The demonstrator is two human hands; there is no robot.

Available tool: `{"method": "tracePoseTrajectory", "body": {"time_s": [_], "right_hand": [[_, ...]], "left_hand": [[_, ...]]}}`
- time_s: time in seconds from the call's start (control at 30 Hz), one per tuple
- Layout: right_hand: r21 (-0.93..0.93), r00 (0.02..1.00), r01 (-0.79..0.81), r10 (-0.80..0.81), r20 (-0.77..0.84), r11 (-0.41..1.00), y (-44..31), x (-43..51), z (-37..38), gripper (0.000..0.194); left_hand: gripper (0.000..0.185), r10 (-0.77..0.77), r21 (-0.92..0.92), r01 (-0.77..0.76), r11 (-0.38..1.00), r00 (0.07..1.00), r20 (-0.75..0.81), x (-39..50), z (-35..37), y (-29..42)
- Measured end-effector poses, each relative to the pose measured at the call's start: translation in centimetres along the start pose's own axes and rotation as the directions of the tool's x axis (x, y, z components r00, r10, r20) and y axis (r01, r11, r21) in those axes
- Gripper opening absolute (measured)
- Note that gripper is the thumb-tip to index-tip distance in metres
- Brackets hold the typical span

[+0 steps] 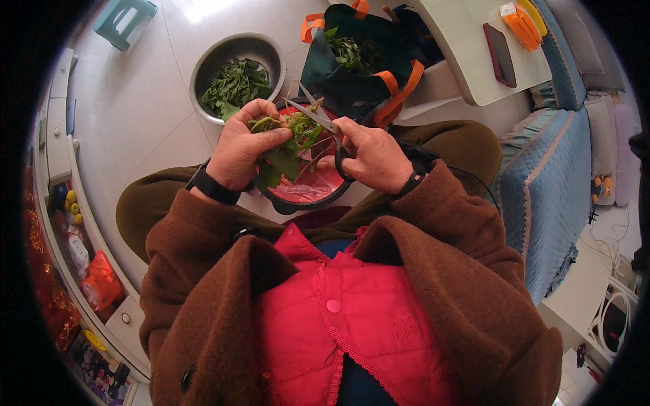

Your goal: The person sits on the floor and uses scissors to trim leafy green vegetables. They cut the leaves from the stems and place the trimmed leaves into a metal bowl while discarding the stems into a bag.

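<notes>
My left hand [249,139] pinches a leafy green plant [287,160], its stem ends and roots pointing up. In my right hand [373,152] is a pair of scissors [317,115] with black handles, the blades parted beside the roots. Both hands are above a black-rimmed bin [310,203] lined with a red plastic bag [317,185], which stands between my legs. Beyond my left hand a metal basin [195,83] holds a heap of green leaves [236,86]. A dark green bag [322,71] with orange handles, past the bin, has more leafy greens [348,53] in it.
A light table [467,61] at the upper right bears a phone [500,56] and an orange packet [523,28]. A blue quilted sofa [553,188] stands to the right. At the upper left is a teal plastic stool [122,23]; a shelf cabinet [86,213] lines the left side.
</notes>
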State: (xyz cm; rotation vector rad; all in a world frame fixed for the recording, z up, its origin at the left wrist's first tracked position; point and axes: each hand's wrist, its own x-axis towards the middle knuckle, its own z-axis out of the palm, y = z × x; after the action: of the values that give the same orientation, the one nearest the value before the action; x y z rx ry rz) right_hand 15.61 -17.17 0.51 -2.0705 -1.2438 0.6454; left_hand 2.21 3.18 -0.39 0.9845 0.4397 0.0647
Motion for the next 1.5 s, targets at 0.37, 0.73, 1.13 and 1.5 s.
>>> {"method": "tracePoseTrajectory", "body": {"time_s": [0.37, 0.73, 1.13, 1.5], "right_hand": [[0.097, 0.996, -0.033, 0.025, 0.084, 0.995, 0.1, -0.1, -0.1, 0.036], [0.278, 0.995, -0.041, 0.014, 0.096, 0.960, 0.8, -0.9, 1.1, 0.030], [0.679, 0.988, -0.113, 0.157, -0.003, 0.725, -1.1, -0.7, 0.8, 0.030], [0.249, 0.974, 0.215, -0.191, -0.118, 0.944, -0.6, -0.2, 1.9, 0.030]], "left_hand": [[0.024, 0.010, -0.011, -0.010, 1.000, 1.000, 0.014, 0.1, -0.2, -0.3], [0.026, -0.048, 0.027, 0.048, 0.998, 0.999, -0.003, -0.2, -1.0, -0.6], [0.026, -0.191, 0.112, 0.190, 0.975, 0.982, -0.006, -1.4, -1.1, -0.4], [0.026, -0.351, 0.183, 0.340, 0.923, 0.936, 0.031, -1.8, -0.5, -0.1]]}}
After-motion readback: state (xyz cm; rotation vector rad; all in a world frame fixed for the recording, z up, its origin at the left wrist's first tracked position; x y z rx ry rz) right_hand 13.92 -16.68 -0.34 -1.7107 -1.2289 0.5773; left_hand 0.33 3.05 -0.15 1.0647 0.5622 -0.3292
